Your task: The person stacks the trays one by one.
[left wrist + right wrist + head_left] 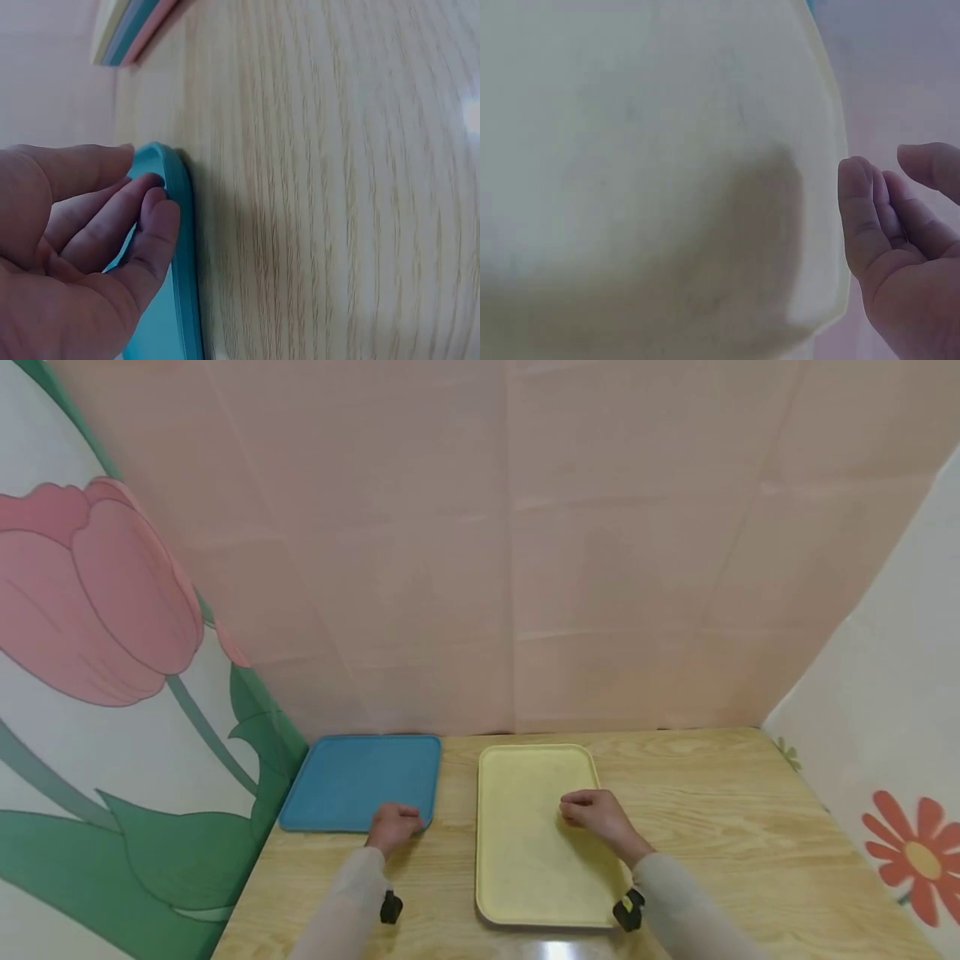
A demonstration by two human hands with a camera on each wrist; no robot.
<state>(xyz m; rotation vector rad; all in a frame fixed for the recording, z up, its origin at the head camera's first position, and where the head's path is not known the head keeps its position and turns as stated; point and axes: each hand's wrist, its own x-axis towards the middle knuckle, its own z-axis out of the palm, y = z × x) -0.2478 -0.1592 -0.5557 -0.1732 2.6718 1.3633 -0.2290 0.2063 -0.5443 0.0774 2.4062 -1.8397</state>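
At the near right corner of the blue tray (360, 777), my left hand (393, 828) hovers with its fingers loosely bent. In the left wrist view, the fingertips (161, 217) overlap the tray's raised rim (182, 262), and the thumb lies apart from the other fingers. My right hand (597, 817) is over the right side of the yellow tray (525, 843), casting a shadow on it. From the right wrist, its fingers (862, 217) show slightly bent by the tray's edge, with a gap to the thumb. Nothing shows between the fingers of this hand.
Both trays lie on a wood-grain table (697, 827), side by side with a gap. A layered edge (135, 30) in yellow, teal and pink appears top left in the left wrist view. A plain pinkish sheet (510, 568) backs the table; flower-printed panels (862, 710) flank it.
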